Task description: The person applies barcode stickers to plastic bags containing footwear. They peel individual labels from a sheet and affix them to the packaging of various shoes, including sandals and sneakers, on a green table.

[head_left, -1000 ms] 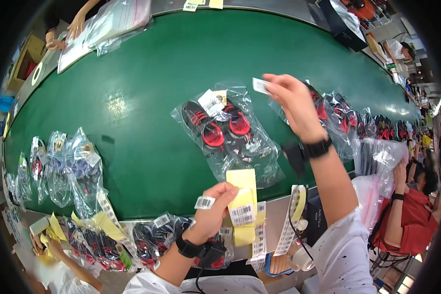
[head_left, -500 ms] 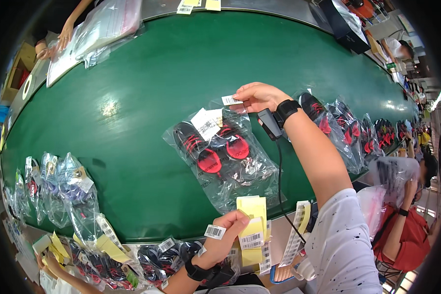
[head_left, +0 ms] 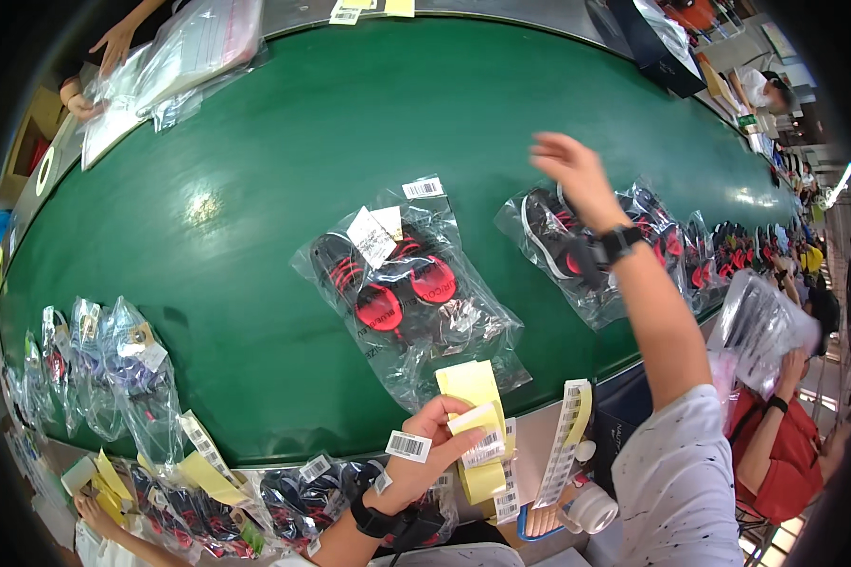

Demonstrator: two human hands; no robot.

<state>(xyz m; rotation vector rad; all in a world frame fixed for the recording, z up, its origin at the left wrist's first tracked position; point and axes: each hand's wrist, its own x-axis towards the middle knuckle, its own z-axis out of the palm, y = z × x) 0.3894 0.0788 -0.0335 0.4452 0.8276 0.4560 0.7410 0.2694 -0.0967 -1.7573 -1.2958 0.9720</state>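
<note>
My left hand (head_left: 435,449) pinches a yellow backing strip (head_left: 487,444) of white barcode labels at the table's near edge. One loose barcode sticker (head_left: 409,445) clings to the back of that hand. Just beyond it, a clear plastic bag (head_left: 473,340) with a pair of black and red shoes (head_left: 380,304) lies on the green surface. On the bag's far corner sits a barcode sticker (head_left: 424,188). My right hand (head_left: 577,175), slightly blurred, is raised with fingers stretched out and nothing visible in them. Below it is another bagged black and red pair (head_left: 544,227).
More bagged shoes (head_left: 700,250) line the right side; others (head_left: 137,354) lie at left. Bagged shoes (head_left: 312,496) fill the near ledge. A second label strip (head_left: 565,439) and a whitish jar (head_left: 591,510) are near my right arm. Co-workers' hands (head_left: 113,47) show at the edges.
My right hand has left the sticker at the middle bag's corner and moved right. The bagged pair at right now lies further left. My left thumb has shifted over the yellow strip.
</note>
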